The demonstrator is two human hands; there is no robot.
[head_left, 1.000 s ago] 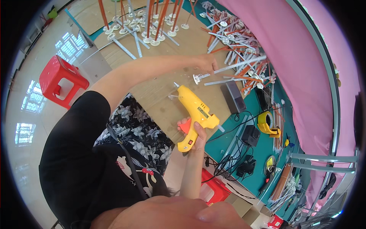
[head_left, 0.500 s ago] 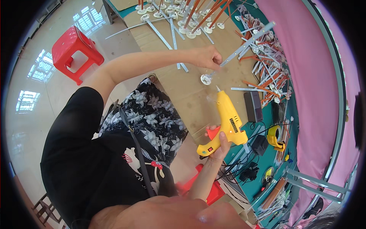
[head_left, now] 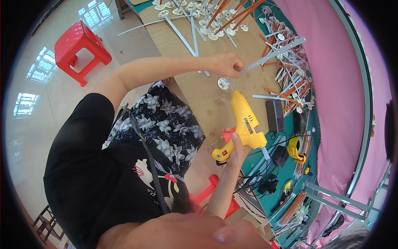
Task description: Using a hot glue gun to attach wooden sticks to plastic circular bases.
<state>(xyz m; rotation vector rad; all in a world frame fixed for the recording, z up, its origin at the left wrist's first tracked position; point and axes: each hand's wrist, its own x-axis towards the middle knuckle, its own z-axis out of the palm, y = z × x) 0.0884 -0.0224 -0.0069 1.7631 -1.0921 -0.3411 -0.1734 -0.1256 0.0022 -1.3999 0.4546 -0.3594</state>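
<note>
My left hand (head_left: pixel 228 65) is closed, pinching a silver strip with holes (head_left: pixel 275 53) that slants up to the right. A round white disc (head_left: pixel 223 84) sits below the fingers, apparently at the strip's lower end; the fingers partly hide the join. My right hand (head_left: pixel 237 150) wraps around the grip of a yellow glue gun (head_left: pixel 243 114) with a red trigger. Its nozzle points up, close beside the disc; I cannot tell whether they touch. A clear glue stick (head_left: pixel 265 153) juts from the gun's rear.
Brown cardboard (head_left: pixel 207 97) covers part of the green table (head_left: pixel 253 162). Discs with upright brown sticks (head_left: pixel 217 18) stand at the far side; loose strips (head_left: pixel 290 79) pile up right. A black box (head_left: pixel 275 115), yellow tape dispenser (head_left: pixel 295 149) and cables lie nearby. Red stools (head_left: pixel 81 52) stand left.
The glue gun has moved up and slightly left, bringing its nozzle nearer the disc. My left hand still grips the strip, which sits a little lower in view.
</note>
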